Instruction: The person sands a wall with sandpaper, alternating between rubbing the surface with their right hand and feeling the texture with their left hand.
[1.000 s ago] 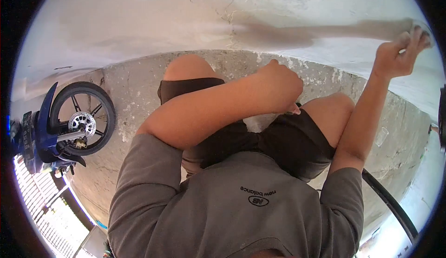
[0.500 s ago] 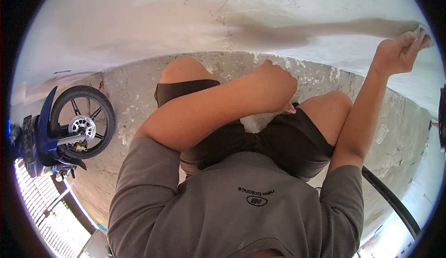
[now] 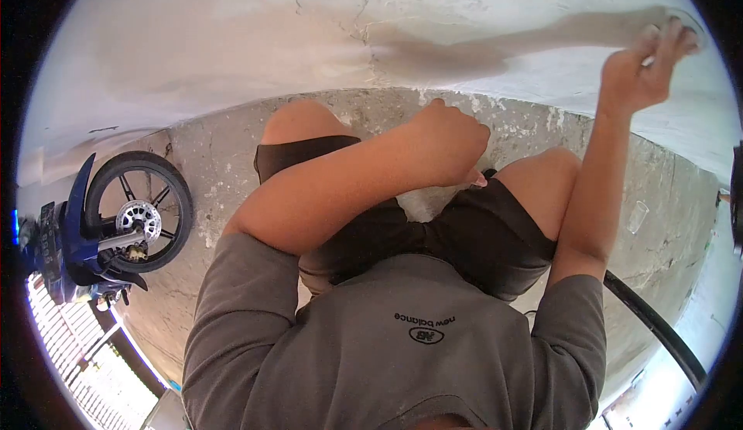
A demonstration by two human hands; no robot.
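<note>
My right hand (image 3: 650, 66) is raised against the pale wall (image 3: 495, 4) at the upper right. Its fingers are bent around something small and whitish that I cannot make out. Over my lap, my left hand (image 3: 449, 143) is curled closed with its back up, and its palm is hidden. Whether it holds anything does not show. Below it, a pale grey thing (image 3: 424, 204), too unclear to name, shows between my thighs.
A blue motorcycle (image 3: 73, 236) with a black front wheel (image 3: 184, 205) stands at the left. On the rough concrete floor (image 3: 224, 143), a clear cup (image 3: 638, 217) lies to the right of my knee. A black curved bar (image 3: 658, 329) runs at the lower right.
My right hand has moved up and to the left along the wall, and its shadow has shifted with it. My left hand remains curled over my lap, slightly further left in view.
</note>
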